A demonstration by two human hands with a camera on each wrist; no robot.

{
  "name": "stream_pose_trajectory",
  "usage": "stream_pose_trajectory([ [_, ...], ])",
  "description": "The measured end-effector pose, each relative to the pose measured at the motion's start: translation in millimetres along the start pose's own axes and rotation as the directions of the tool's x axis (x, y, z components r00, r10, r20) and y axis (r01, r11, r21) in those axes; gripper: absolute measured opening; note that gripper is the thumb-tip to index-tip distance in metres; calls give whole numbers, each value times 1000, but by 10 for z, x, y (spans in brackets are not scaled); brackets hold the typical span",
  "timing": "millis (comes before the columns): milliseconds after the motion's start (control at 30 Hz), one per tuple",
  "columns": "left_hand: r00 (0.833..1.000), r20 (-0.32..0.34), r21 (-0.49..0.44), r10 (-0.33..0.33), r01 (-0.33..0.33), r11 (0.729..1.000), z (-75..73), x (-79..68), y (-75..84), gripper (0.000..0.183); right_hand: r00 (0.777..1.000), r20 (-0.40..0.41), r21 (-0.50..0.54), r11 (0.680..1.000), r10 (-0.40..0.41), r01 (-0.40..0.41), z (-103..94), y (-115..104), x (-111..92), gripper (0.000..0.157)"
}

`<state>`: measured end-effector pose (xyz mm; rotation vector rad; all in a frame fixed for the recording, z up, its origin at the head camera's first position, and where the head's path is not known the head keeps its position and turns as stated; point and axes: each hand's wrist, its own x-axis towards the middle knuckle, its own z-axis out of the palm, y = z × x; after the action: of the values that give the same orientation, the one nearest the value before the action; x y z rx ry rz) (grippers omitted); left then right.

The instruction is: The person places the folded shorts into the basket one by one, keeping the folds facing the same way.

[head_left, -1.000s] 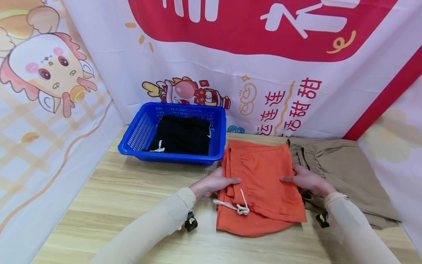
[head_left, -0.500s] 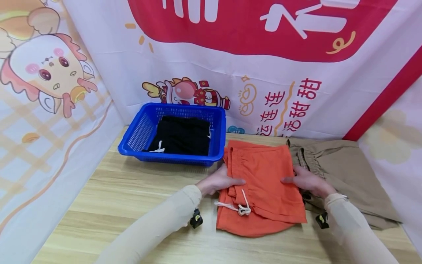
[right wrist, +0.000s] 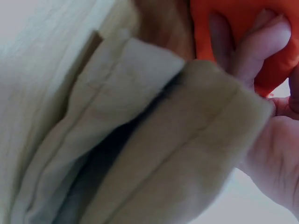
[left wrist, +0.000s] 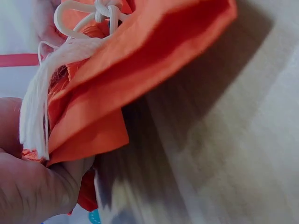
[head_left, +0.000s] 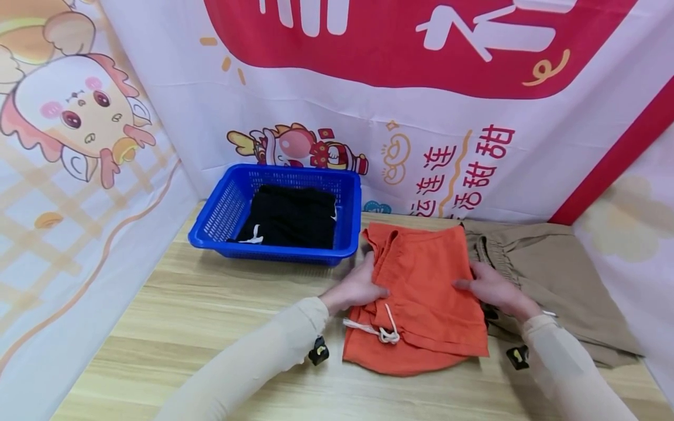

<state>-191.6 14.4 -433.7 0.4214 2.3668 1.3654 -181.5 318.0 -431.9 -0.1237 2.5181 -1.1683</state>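
Folded orange shorts (head_left: 429, 280) with a white knotted drawstring (head_left: 388, 337) are held between both hands in the head view. My left hand (head_left: 363, 285) grips their left side, thumb on top and fingers behind the cloth. On the opposite side my right hand (head_left: 495, 287) holds the edge, its thumb over the fabric. The left wrist view has the orange cloth (left wrist: 107, 93) raised off the tabletop, which shows a shadow below. Orange fabric lies against the curled fingers (right wrist: 264, 42) in the right wrist view.
Khaki trousers (head_left: 563, 280) lie just right of the shorts, partly behind my right hand. A blue plastic basket (head_left: 284, 252) stands at the back left with a folded black garment (head_left: 295, 216) in it. The wooden table (head_left: 200, 316) meets printed cloth walls (head_left: 453, 117).
My left hand has slid a little to the right along with the shorts' left edge, and that waistband corner now stands up more. The right hand has barely moved.
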Motion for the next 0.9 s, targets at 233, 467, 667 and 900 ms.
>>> stream_pose_trajectory([
  [233, 999, 7, 102, 40, -40, 994, -7, -52, 141, 92, 998, -27, -5, 998, -58, 58, -34, -214, -130, 40],
  [467, 997, 30, 137, 77, -80, 987, -101, -114, 326, 93, 990, -77, -73, 991, -122, 116, -85, -479, -259, 36],
  [667, 992, 17, 118, 127, -129, 985, -245, -188, 496, 92, 977, -124, -136, 978, -176, 159, -153, -704, -348, 37],
  [900, 983, -4, 89, 184, -183, 979, -429, -256, 634, 92, 962, -157, -161, 967, -222, 197, -224, -918, -420, 37],
])
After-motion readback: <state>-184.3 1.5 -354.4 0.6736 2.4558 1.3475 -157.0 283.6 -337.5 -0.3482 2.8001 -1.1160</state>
